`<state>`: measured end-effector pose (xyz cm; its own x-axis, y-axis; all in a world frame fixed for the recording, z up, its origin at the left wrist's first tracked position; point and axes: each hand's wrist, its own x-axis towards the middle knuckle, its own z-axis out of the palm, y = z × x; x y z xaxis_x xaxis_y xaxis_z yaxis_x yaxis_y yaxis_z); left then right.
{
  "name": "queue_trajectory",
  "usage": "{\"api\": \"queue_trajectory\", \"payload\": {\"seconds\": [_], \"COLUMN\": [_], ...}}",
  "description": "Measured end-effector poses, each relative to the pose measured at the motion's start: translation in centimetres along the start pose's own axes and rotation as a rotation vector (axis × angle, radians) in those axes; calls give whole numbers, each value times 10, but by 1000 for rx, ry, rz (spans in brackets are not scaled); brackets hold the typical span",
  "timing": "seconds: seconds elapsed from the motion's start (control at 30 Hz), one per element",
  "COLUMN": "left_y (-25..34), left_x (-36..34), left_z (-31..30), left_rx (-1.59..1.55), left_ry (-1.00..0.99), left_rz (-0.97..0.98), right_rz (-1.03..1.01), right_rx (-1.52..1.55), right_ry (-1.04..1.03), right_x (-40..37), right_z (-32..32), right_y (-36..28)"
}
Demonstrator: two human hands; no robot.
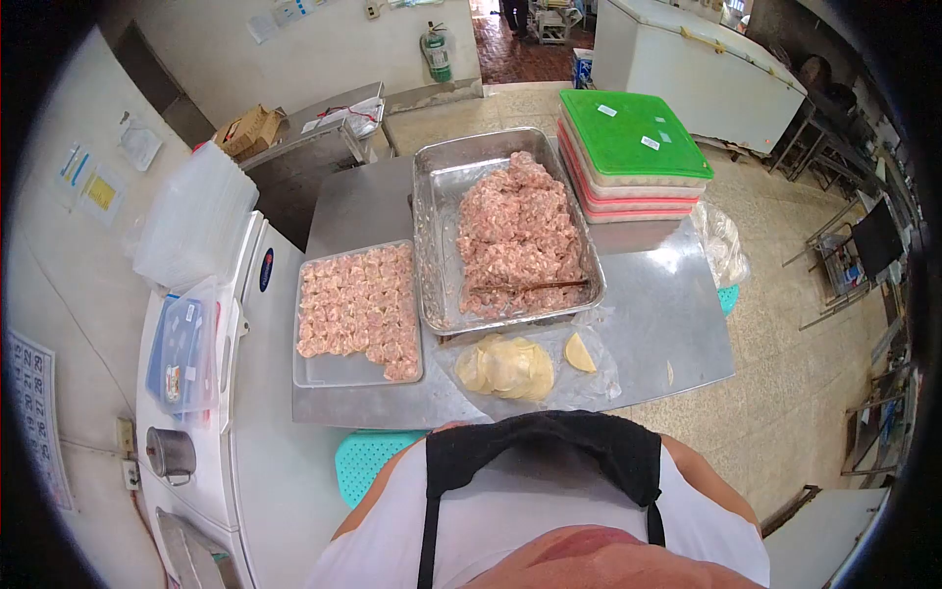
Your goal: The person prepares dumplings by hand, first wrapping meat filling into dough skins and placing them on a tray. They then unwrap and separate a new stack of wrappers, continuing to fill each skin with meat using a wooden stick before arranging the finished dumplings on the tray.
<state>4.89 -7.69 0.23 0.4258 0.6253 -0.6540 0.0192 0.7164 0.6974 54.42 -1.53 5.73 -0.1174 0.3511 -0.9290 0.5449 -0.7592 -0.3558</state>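
Neither of my hands shows; my arms drop out of sight below the table's front edge. A deep metal tray holds a large mound of ground meat, with a thin brown stick or spatula lying across its near end. To its left, a clear plastic tray carries rows of small meat dumplings. Round pale wrappers lie in a pile on a plastic sheet near the front edge. One folded or half-round wrapper rests apart, to the right of the pile.
Stacked trays with a green lid stand at the table's back right. A white freezer is on the left, bearing clear containers and a metal cup. Teal stools sit below the metal table.
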Motion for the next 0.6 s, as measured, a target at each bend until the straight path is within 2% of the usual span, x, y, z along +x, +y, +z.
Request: {"api": "queue_trajectory", "payload": {"seconds": [0.17, 0.27, 0.33, 0.43, 0.6], "left_y": [-3, -5, -5, -5, -6], "left_x": [-3, -4, -5, -5, -6], "left_z": [1, 0, 0, 2, 3], "left_rx": [3, 9, 13, 18, 26], "left_ry": [7, 15, 18, 23, 31], "left_rz": [4, 5, 7, 4, 0], "right_rz": [6, -62, -1, 1, -49], "right_rx": [-27, 58, 99, 180, 148], "right_ry": [36, -5, 96, 100, 57], "right_x": [-13, -24, -29, -34, -32], "right_z": [-2, 2, 5, 7, 4], "right_y": [-4, -11, -15, -16, -10]}}
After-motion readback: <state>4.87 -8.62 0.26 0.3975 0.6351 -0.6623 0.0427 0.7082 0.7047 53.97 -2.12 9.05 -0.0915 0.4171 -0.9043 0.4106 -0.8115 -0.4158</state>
